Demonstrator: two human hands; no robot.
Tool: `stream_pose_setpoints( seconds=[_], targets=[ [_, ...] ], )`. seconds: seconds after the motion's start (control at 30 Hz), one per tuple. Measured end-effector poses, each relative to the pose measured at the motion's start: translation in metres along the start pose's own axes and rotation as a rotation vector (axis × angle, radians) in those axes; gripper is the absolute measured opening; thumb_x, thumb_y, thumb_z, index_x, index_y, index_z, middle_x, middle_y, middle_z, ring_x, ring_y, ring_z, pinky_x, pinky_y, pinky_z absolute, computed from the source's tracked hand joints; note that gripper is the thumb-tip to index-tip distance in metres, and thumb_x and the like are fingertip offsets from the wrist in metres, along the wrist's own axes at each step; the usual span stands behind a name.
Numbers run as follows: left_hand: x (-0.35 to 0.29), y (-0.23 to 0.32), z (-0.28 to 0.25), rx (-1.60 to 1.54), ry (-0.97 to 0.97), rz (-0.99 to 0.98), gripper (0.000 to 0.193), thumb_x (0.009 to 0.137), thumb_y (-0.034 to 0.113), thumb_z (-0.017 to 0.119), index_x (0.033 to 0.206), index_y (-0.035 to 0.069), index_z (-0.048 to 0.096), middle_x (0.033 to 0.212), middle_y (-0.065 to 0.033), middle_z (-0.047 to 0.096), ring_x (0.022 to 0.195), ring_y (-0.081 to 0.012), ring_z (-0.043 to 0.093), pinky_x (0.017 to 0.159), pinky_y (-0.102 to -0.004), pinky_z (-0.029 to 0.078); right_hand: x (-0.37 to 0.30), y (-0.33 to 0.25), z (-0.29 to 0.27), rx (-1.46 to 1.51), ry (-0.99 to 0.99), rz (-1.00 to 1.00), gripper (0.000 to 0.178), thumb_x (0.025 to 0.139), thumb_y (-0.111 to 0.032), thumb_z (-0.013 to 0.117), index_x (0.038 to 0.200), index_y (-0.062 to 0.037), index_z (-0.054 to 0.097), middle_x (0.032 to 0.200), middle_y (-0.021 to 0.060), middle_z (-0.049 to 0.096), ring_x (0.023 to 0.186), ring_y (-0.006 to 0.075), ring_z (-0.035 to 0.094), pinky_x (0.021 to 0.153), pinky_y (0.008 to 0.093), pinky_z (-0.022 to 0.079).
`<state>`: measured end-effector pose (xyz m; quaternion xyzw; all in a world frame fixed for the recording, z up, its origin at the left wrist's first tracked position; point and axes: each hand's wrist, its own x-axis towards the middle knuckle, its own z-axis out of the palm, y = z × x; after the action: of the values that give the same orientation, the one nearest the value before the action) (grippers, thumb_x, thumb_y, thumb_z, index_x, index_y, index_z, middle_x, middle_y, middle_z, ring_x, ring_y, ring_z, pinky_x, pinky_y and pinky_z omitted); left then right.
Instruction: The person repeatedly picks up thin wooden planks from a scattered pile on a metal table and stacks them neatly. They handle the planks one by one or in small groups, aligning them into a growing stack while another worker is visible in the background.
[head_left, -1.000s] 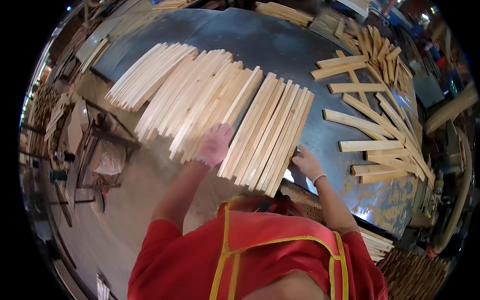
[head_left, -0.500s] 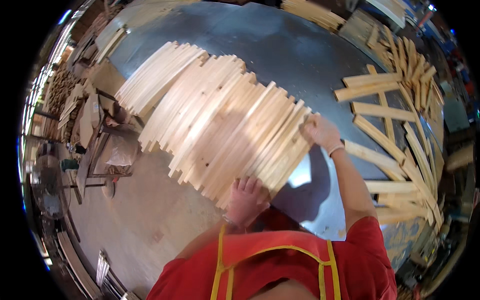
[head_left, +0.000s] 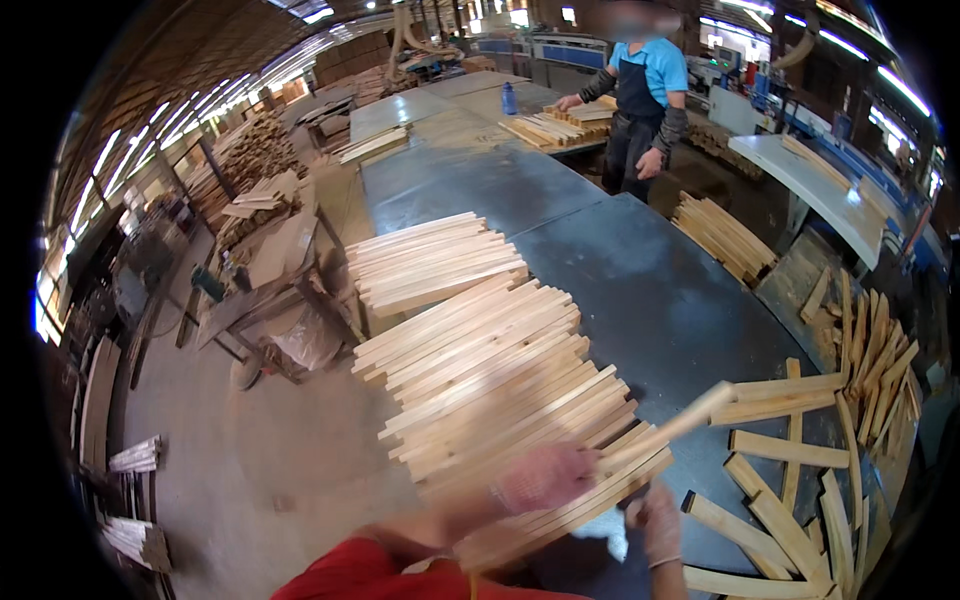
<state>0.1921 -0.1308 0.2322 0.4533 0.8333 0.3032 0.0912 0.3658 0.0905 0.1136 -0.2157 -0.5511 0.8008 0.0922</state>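
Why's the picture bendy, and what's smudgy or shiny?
Head view: fisheye lens bends edges near the rim; head view: the pink-gloved left hand and raised pale wooden strip are blurred; head view: white glare on the dark flat tabletop.

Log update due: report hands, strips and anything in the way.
Left hand blurred, at a slanted strip, grip unclear. Right hand beside the laid-out strips, grip unclear. Possible obstruction: loose pieces close by on the right.

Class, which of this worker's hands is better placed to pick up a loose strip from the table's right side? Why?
Probably the right hand: it is beside the nearest loose strips, while the left hand is farther off, over the aligned strips, by one motion-blurred strip.
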Motion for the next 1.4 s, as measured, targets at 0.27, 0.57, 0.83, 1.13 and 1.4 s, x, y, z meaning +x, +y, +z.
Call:
stream_pose_setpoints(
  seconds=[0.27,0.57,0.83,1.13,1.4],
  targets=[
    [0.039,-0.032,-0.076,0.609,-0.127,0.593,0.012,0.095,0.023,0.072,0.106,0.018,0.072,0.104,-0.0043,0.069,0.101,-0.0253,0.07,0.085,-0.0446,0.057,-0.03,0.082,0.041,-0.085,0.04,0.559,0.036,0.105,-0.038,0.071,0.125,-0.0131,0.054,0.091,0.007,0.062,0.065,0.0197,0.066,0.053,0.035,0.057],
    [-0.042,-0.206,-0.05,0.948,-0.136,0.177,0.027,0.091,0.027,0.067,0.11,0.009,0.073,0.117,-0.0132,0.065,0.108,-0.0308,0.062,0.088,-0.0463,0.054,-0.019,0.079,0.093,-0.116,0.151,0.524,0.063,0.099,-0.038,0.076,0.147,-0.0117,0.046,0.108,0.0106,0.071,0.083,0.0237,0.071,0.059,0.0399,0.062],
    [-0.122,-0.156,0.066,0.165,-0.247,0.167,0.04,0.093,0.033,0.062,0.124,0.007,0.066,0.124,-0.0143,0.061,0.116,-0.0321,0.058,0.095,-0.0505,0.048,0.022,0.1,0.146,0.052,0.093,0.52,0.037,0.108,-0.037,0.064,0.115,-0.0011,0.072,0.093,0.0091,0.073,0.08,0.0219,0.067,0.065,0.0403,0.058],
    [-0.075,-0.251,0.006,0.23,-0.207,0.042,0.052,0.096,0.041,0.058,0.136,0.008,0.061,0.142,-0.0144,0.054,0.133,-0.0338,0.049,0.109,-0.0556,0.037,0.139,0.085,0.256,-0.012,0.17,0.411,0.036,0.099,-0.03,0.072,0.125,-0.0056,0.064,0.099,0.0076,0.071,0.074,0.0212,0.069,0.059,0.0395,0.06],
    [-0.001,-0.321,-0.018,0.383,-0.238,-0.075,0.063,0.099,0.048,0.055,0.148,0.008,0.057,0.159,-0.0145,0.049,0.148,-0.0352,0.041,0.121,-0.0602,0.028,0.222,0.053,0.32,0.086,0.047,0.21,0.045,0.097,-0.024,0.075,0.137,-0.0095,0.061,0.099,0.001,0.068,0.074,0.0116,0.062,0.057,0.0287,0.05]
  ],
)
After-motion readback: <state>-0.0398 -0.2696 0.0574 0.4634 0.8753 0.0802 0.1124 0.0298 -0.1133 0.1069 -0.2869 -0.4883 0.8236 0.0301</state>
